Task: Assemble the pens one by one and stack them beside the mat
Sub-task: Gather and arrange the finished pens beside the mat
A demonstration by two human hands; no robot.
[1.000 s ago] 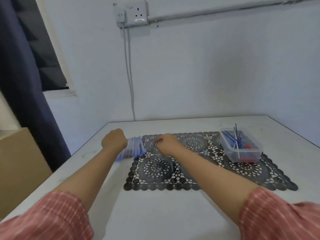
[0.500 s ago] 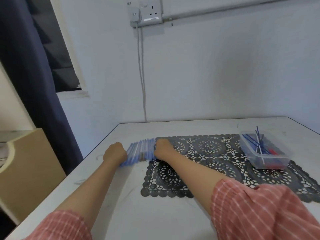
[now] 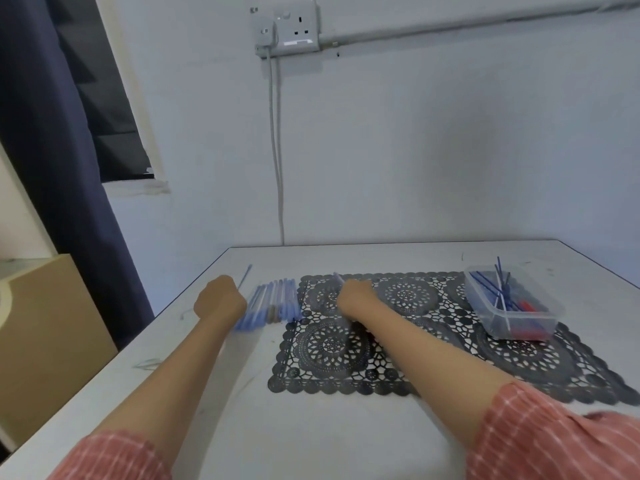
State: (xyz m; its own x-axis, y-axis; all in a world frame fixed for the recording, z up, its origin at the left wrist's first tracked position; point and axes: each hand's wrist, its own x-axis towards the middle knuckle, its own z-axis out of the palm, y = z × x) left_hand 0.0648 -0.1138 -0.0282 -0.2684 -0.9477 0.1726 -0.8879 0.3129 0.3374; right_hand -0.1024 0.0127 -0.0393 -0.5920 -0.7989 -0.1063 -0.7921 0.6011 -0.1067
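Left hand [image 3: 220, 301]: curled into a fist at the left edge of the pens, with a thin blue refill [image 3: 245, 277] pinched in it and standing up past the knuckles.
Right hand [image 3: 355, 297]: curled over the left part of the mat [image 3: 329, 368], with the tip of a clear barrel [image 3: 337, 278] seen poking out above it (the fingers are hidden behind the back of the hand).
Pens [image 3: 273, 303]: laid side by side in a row on the table [image 3: 346, 438], just beside the mat's left edge; the count is lost to blur.
Box [image 3: 509, 306]: clear, set on the mat's far right part, with loose blue refills and some red parts left in it.
Change: half a second ago the row was closely flanked by both hands. Now the right hand is drawn off it onto the mat, while the left is kept at the row's outer edge.
Meaning: the squaring of the row is judged finished, and another pen is judged begun.
Next: the refill is probably to be fed into the barrel, so the two hands must be brought together.
Progress: parts are left in the box, so more pens are judged to be due.
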